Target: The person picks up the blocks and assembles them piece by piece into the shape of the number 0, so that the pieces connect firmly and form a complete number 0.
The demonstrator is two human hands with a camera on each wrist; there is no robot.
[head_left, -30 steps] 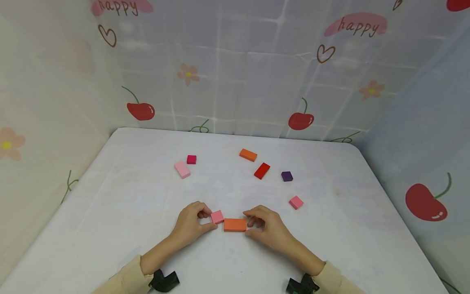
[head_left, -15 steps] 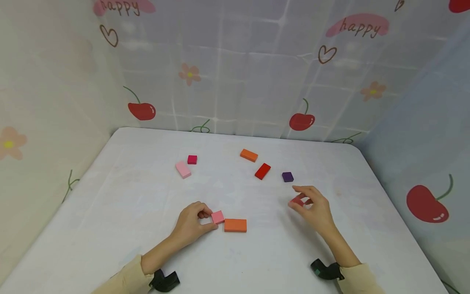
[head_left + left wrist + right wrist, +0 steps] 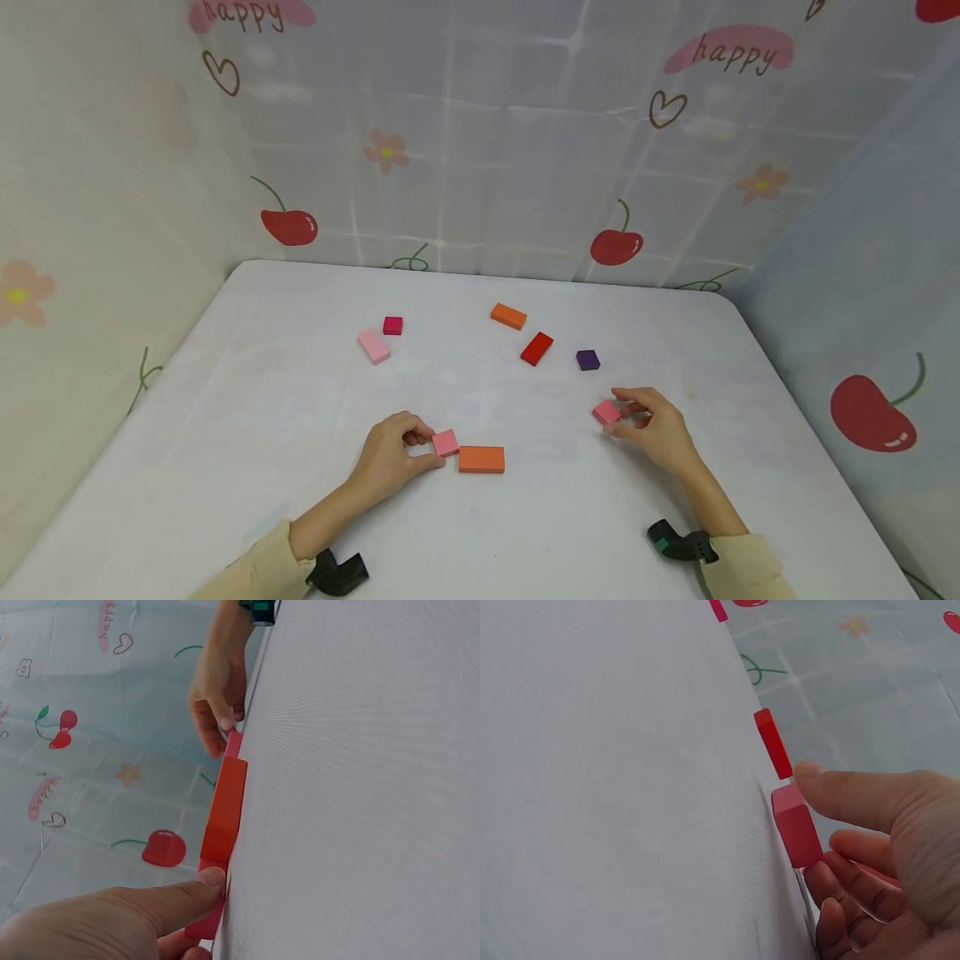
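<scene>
Since a second earlier, the right hand [image 3: 654,429] has been taken from the right end of the near orange block [image 3: 482,459] to the right pink block [image 3: 607,412], by which its thumb and fingers are now held apart. Whether that grip is clamped on the block cannot be told (a slight gap seems to be left under the thumb in the right wrist view). No clear shift is seen in the block itself.

By the left hand [image 3: 390,454], kept in place, the left pink block [image 3: 445,442] is pinched between thumb and fingers. This block is set slightly askew at the left end of the near orange block, apparently touched by it at a corner.

Farther off on the white surface [image 3: 300,400], a purple block [image 3: 588,360] is seen on the right, a red block [image 3: 537,349] and a far orange block [image 3: 508,316] near the middle, and a light pink block [image 3: 373,346] just beside a magenta block [image 3: 393,326] on the left. Cream sleeves [image 3: 258,567] are worn on both arms.
</scene>
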